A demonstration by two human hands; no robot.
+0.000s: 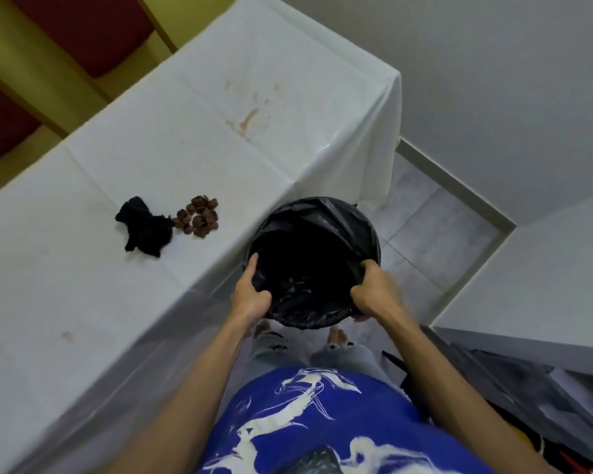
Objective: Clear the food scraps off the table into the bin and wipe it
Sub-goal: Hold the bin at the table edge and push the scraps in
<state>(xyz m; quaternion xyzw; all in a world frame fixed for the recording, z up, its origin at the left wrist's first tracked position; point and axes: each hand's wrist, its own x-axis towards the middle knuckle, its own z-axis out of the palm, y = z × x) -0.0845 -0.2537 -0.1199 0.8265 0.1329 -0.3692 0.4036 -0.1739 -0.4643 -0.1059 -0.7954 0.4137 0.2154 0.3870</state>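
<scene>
A person stands at the edge of a table [124, 323] covered with a white plastic cloth, looking down at a round bin [310, 234] lined with a black bag. Both hands grip the bin's near rim: the left hand [250, 295] clasps the left side, its thumb hooked inside over the liner and one finger stretched forward along the rim, while the right hand [374, 292] closes over the right side with its fingers curled down over the liner's edge. The bin sits just beside the table's edge, in front of the person's body; whether it rests on the floor or is lifted clear of it cannot be told from this angle. On the table, to the left of the bin, lies a small heap of brown food scraps [198, 216]. Touching the heap on its left is a crumpled black cloth [144, 227]. Farther along the tabletop, a brownish stain [249, 119] marks the white cloth, and a small faint spot [67, 335] shows nearer the person. The person wears a blue shirt [305, 422] with white markings and light trousers, and bare feet show below the bin. Grey floor tiles [435, 220] lie to the right of the table, beside a white wall.
</scene>
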